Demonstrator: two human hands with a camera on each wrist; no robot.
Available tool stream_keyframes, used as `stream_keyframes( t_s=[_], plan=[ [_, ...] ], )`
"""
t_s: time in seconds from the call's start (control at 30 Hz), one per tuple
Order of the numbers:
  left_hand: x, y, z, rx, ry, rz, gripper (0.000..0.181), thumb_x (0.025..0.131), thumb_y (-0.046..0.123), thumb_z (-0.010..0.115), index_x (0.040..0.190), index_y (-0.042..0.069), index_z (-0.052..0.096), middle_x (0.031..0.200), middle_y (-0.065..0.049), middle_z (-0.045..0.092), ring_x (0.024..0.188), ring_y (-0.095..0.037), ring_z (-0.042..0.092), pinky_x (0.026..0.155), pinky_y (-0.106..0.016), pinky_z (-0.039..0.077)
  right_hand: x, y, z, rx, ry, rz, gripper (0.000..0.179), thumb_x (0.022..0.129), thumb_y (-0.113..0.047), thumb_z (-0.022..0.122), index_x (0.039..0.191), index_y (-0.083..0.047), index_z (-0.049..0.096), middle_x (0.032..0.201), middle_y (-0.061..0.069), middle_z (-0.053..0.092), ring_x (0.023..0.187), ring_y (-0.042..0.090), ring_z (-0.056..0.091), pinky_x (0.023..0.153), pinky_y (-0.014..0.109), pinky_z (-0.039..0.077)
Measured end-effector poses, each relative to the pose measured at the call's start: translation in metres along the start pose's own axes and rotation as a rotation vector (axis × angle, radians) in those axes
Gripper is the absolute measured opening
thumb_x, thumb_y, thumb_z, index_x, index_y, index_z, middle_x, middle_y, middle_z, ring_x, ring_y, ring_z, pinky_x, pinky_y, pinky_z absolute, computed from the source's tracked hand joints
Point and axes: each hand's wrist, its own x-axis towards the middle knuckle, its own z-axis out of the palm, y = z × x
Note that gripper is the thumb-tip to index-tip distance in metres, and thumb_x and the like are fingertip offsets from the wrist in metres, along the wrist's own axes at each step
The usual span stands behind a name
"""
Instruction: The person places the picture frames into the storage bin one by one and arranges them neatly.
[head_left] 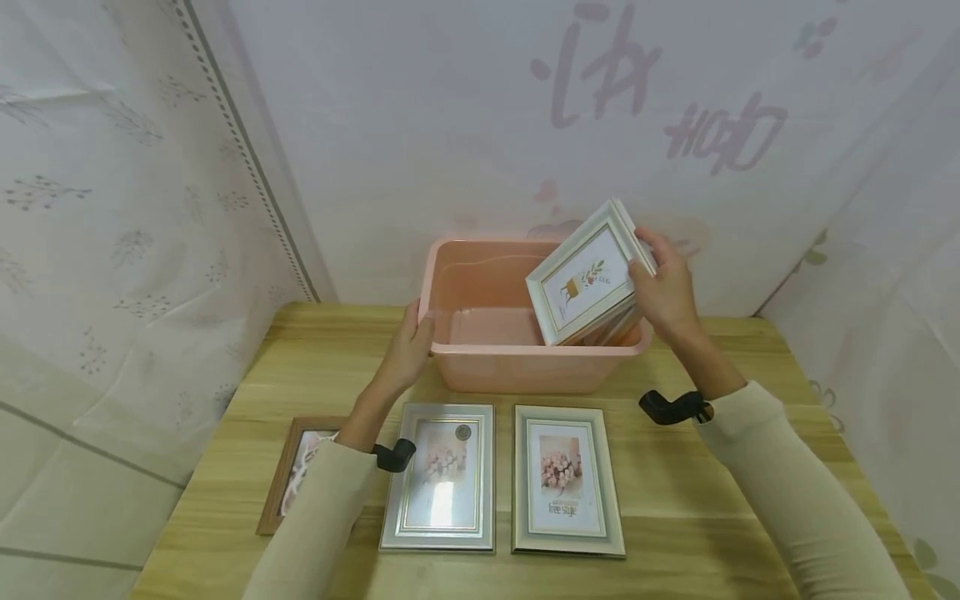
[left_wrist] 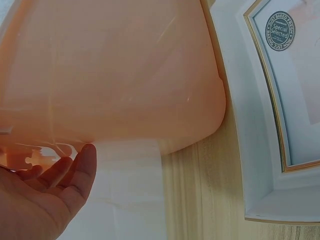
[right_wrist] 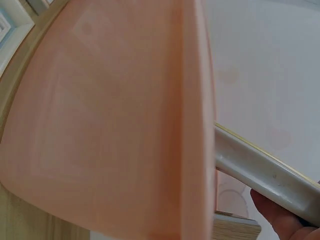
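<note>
A pink plastic tub (head_left: 525, 367) stands toward the back of the table. My left hand (head_left: 408, 346) grips its left rim; in the left wrist view, that hand's curled fingers (left_wrist: 82, 170) touch the end of the tub. With my right hand (head_left: 666, 287) I hold a white picture frame (head_left: 536, 293) by its right edge. The frame, with a deer print, tilts over the tub's right end, its lower corner inside the rim. Beneath it lie other frame edges (head_left: 621, 327), partly hidden; the right wrist view shows a wood-grain frame edge (right_wrist: 235, 229) there.
In front of the tub, a silver frame (head_left: 486, 475) and a pale frame with a flower print (head_left: 609, 483) lie flat. A brown frame (head_left: 279, 492) lies at the left, partly behind my left forearm. A patterned cloth (head_left: 420, 125) hangs behind the table.
</note>
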Motion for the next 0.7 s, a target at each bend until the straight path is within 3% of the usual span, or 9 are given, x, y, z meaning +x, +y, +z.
stream_keyframes(
  t_s=[0.13, 0.33, 0.43, 0.53, 0.63, 0.7],
  plan=[
    [0.000, 0.000, 0.001, -0.001, -0.005, 0.003, 0.054, 0.113, 0.021, 0.029, 0.160, -0.004, 0.021, 0.132, -0.031, 0.053, 0.110, -0.041, 0.062, 0.088, -0.045, 0.058, -0.001, 0.003, 0.002, -0.076, 0.018, -0.027, 0.053, 0.102, 0.000, 0.048, 0.155, -0.001, 0.044, 0.153, 0.025, 0.047, 0.123, 0.040, 0.055, 0.106, 0.055, 0.048],
    [-0.001, -0.001, 0.000, -0.001, -0.017, 0.006, 0.054, 0.113, 0.022, 0.028, 0.160, -0.004, 0.020, 0.132, -0.030, 0.052, 0.110, -0.041, 0.062, 0.089, -0.045, 0.057, -0.001, 0.006, 0.007, -0.149, 0.022, -0.027, 0.053, 0.102, -0.002, 0.049, 0.155, -0.003, 0.045, 0.149, 0.027, 0.051, 0.108, 0.040, 0.061, 0.093, 0.050, 0.054],
    [-0.001, -0.001, -0.001, -0.002, -0.021, 0.009, 0.054, 0.113, 0.022, 0.028, 0.159, -0.004, 0.020, 0.132, -0.030, 0.052, 0.109, -0.040, 0.062, 0.088, -0.044, 0.057, -0.001, 0.007, 0.011, -0.180, 0.025, -0.043, 0.053, 0.102, -0.001, 0.050, 0.155, -0.003, 0.046, 0.148, 0.028, 0.052, 0.093, 0.034, 0.063, 0.079, 0.035, 0.055],
    [-0.001, -0.001, -0.001, -0.006, -0.016, 0.010, 0.054, 0.113, 0.023, 0.028, 0.159, -0.004, 0.020, 0.132, -0.030, 0.052, 0.109, -0.039, 0.062, 0.088, -0.042, 0.056, -0.001, 0.008, 0.015, -0.208, 0.042, -0.091, 0.052, 0.099, 0.002, 0.051, 0.151, 0.001, 0.049, 0.145, 0.028, 0.055, 0.068, 0.020, 0.056, 0.059, 0.021, 0.046],
    [-0.001, -0.001, -0.001, -0.012, -0.012, 0.010, 0.054, 0.113, 0.024, 0.029, 0.159, -0.003, 0.021, 0.132, -0.030, 0.052, 0.109, -0.040, 0.062, 0.088, -0.044, 0.057, 0.000, 0.009, 0.019, -0.233, 0.064, -0.129, 0.052, 0.097, 0.005, 0.051, 0.148, 0.005, 0.050, 0.138, 0.031, 0.059, 0.052, 0.012, 0.044, 0.044, 0.018, 0.035],
    [-0.001, -0.001, -0.002, -0.011, -0.012, 0.008, 0.055, 0.113, 0.025, 0.029, 0.160, -0.003, 0.021, 0.132, -0.030, 0.053, 0.110, -0.040, 0.062, 0.089, -0.044, 0.057, 0.000, 0.009, 0.022, -0.246, 0.073, -0.140, 0.052, 0.096, 0.005, 0.050, 0.148, 0.006, 0.050, 0.129, 0.034, 0.063, 0.054, 0.018, 0.050, 0.043, 0.017, 0.035]
  ],
)
